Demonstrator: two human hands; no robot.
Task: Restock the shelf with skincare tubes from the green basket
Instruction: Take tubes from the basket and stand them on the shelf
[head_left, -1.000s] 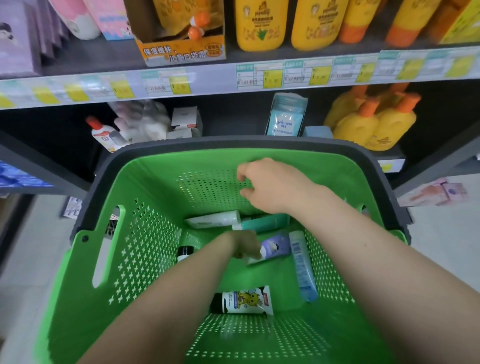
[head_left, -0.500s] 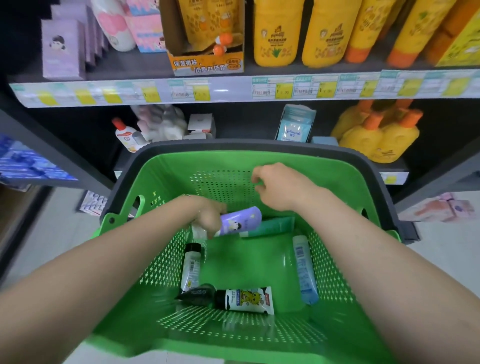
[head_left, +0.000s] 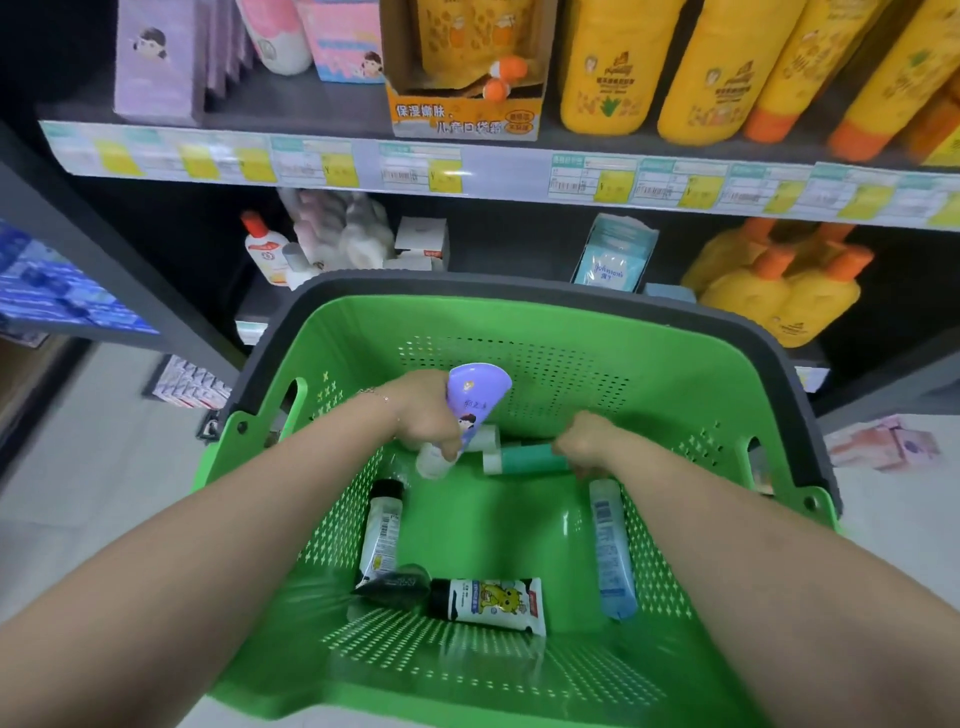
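The lilac skincare tube (head_left: 475, 397), soft plastic with a cartoon face, stands nearly upright in the left hand (head_left: 426, 415). The fingers wrap its lower half, with the flat crimped end up and the white cap down, over the far end of the green perforated plastic basket (head_left: 675, 374). Just beside it the right hand (head_left: 587, 439) is low in the basket and appears to curl round the end of a teal plastic tube (head_left: 527, 457) lying along the far wall. Nearer the person, a pale blue tube (head_left: 610, 551) and a white tube with a yellow cartoon (head_left: 493, 603) lie on the basket floor with 2 others. Beyond the rim runs the dark shelf with its strip of price labels (head_left: 467, 171).

These tubes look light and squashy, with smooth skins that could slip. A hold round the firmer shoulder near the cap seems safest, without squeezing the belly.

0.5 s ago the lilac tube lay almost level in the left hand and the right hand hovered above, holding nothing. 1 s ago the lilac tube was still down among the others.
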